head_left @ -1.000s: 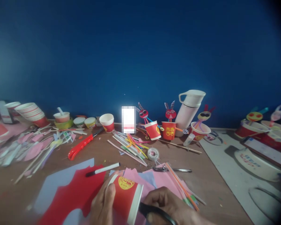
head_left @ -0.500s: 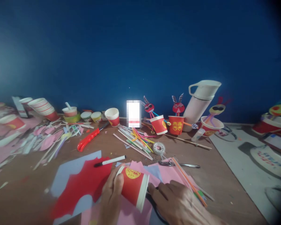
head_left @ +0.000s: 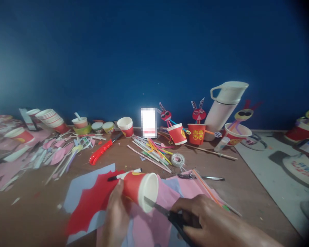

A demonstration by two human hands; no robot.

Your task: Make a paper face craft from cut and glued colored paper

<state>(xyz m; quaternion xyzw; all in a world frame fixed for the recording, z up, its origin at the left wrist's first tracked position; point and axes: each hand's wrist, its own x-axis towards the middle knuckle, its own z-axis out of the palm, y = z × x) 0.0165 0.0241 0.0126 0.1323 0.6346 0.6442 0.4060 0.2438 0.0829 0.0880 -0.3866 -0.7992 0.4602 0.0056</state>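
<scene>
A red paper cup (head_left: 134,187) with a white rim lies tipped on its side in my left hand (head_left: 117,212), its mouth turned to the right. My right hand (head_left: 198,218) is closed around the black handles of a pair of scissors (head_left: 167,212). The scissors' blade tip reaches the lower part of the cup's rim; whether it cuts into the wall I cannot tell. Below the cup are pink paper sheets (head_left: 154,223) and a red paper piece (head_left: 92,199) with a scalloped edge. A black-and-white marker (head_left: 115,177) sits partly behind the cup.
Coloured paper strips (head_left: 154,152), a tape roll (head_left: 178,160) and a red-handled knife (head_left: 101,152) lie farther back. Cups with paper-faced figures (head_left: 197,133) stand near a white thermos (head_left: 222,109). A cup stack (head_left: 51,120) leans at left; a pen (head_left: 211,178) lies right.
The cup has turned so its open mouth faces me more. My right hand has shifted right and down, and the scissors' blade now shows at the rim.
</scene>
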